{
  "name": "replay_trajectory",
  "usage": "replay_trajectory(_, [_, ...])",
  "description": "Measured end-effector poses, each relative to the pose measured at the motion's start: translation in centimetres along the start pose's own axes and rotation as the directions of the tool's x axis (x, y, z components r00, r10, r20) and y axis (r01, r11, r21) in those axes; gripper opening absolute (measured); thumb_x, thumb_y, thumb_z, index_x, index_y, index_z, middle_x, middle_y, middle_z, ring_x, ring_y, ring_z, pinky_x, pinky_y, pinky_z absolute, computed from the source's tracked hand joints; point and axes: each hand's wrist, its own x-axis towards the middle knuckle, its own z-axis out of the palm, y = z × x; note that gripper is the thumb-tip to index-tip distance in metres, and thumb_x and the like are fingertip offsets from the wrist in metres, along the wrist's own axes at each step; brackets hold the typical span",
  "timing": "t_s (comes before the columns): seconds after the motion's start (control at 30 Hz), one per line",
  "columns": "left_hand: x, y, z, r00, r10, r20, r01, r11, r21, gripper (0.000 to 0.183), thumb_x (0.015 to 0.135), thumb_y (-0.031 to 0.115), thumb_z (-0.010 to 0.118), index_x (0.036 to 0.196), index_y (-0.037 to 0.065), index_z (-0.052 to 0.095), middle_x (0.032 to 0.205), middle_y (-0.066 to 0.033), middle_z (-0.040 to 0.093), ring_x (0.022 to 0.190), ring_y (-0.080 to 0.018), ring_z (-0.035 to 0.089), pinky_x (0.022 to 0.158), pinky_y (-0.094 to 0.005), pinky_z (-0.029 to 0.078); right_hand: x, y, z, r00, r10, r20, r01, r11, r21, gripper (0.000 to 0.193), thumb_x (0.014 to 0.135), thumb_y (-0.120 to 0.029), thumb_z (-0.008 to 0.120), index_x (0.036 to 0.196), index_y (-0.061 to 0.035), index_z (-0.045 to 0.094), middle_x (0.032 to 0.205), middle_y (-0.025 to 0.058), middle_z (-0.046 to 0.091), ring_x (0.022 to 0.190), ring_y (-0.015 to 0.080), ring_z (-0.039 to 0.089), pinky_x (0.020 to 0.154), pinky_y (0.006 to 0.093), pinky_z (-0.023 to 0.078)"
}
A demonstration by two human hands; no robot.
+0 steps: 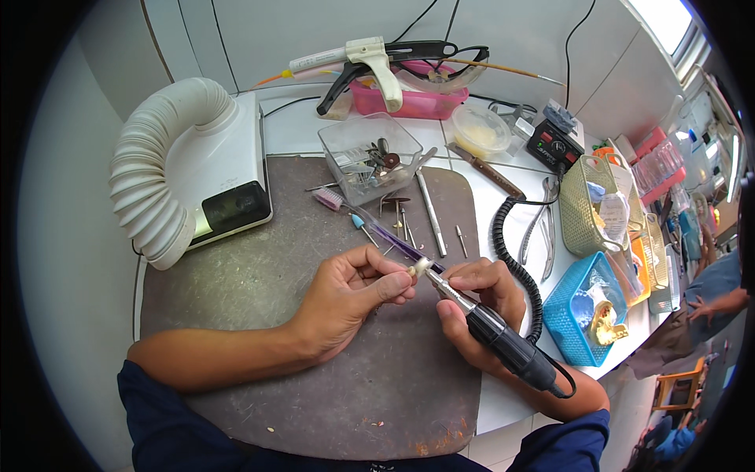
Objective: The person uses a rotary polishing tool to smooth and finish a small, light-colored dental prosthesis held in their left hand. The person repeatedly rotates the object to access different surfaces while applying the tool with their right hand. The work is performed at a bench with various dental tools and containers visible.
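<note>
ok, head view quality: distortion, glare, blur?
Head view: heavy fisheye, black vignette at the corners, the wall seams bend near the rim. The window top right is blown out. Left hand, right hand and rotary handpiece are sharp and evenly lit.

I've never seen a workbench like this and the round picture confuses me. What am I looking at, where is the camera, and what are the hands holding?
The picture comes from a wide fisheye camera worn on the person's head, looking down, which is why edges curve. There is no machine arm, just two bare hands. The right hand grips a black and silver rotary handpiece with a coiled black cord. Its tip meets a small pale piece pinched in the left hand. They work over a dark grey mat. Behind it sit a white suction unit with a ribbed hose, a clear tub of small bits, loose burs and metal tools, pliers and plastic baskets.
</note>
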Motion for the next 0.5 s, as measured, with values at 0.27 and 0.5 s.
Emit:
replay_trajectory(0.27, [-0.1, 0.2, 0.4, 0.995, 0.076, -0.066, -0.072, 0.996, 0.062, 0.016, 0.087, 0.005, 0.062, 0.101, 0.000, 0.056, 0.089, -0.0062, 0.060, 0.084, -0.0103, 0.060, 0.076, -0.0221, 0.049, 0.0, -0.5, 0.0, 0.974, 0.222, -0.051, -0.217, 0.972, 0.092, 0.022, 0.081, -0.006, 0.066, 0.096, 0.0006, 0.050, 0.085, 0.0097, 0.058, 0.078, 0.0127, 0.059, 0.070, 0.0257, 0.047])
replay_trajectory(0.5, [1.0, 1.7, -0.5, 0.960, 0.278, 0.009, -0.221, 0.741, 0.634, 0.014, 0.090, 0.008, 0.058, 0.101, 0.001, 0.061, 0.089, -0.0043, 0.061, 0.079, -0.0090, 0.060, 0.067, -0.0217, 0.047, 0.3, 0.2, -0.3, 0.907, 0.414, -0.079, -0.400, 0.904, 0.149, 0.023, 0.088, -0.015, 0.061, 0.097, -0.0004, 0.046, 0.087, 0.0105, 0.062, 0.082, 0.0111, 0.060, 0.078, 0.0250, 0.049])
